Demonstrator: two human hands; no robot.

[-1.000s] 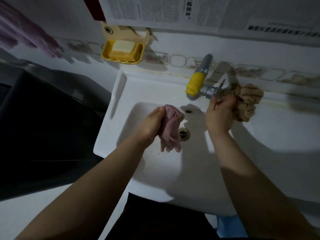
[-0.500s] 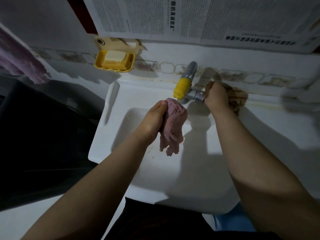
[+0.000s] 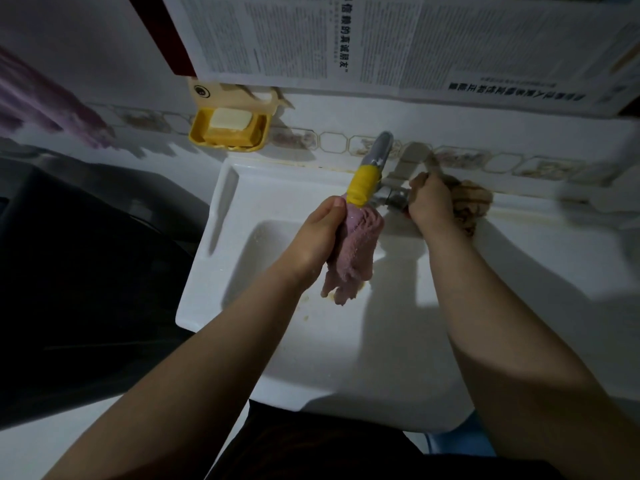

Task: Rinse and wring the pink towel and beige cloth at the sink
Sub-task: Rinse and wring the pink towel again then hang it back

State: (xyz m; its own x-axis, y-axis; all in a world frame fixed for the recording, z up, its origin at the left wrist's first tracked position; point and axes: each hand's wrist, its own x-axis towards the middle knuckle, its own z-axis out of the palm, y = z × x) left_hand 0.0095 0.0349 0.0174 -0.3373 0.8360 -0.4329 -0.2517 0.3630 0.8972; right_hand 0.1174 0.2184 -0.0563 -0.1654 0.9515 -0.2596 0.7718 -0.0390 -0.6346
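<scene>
Pink towel [image 3: 349,252] hangs bunched in the left hand [image 3: 317,237], centre frame, right under the yellow spout [image 3: 363,187]. The right hand [image 3: 429,202] holds the beige cloth [image 3: 471,204] while at the tap handle [image 3: 393,199]; opening it hard could splash over the sink [image 3: 214,237] rim.

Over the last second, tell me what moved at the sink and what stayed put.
The left hand lifted the pink towel from over the drain up to the yellow faucet spout. The right hand, gripping the beige cloth, closed in on the tap handle beside the spout. Both cloths stayed gripped; the soap dish did not move.
</scene>
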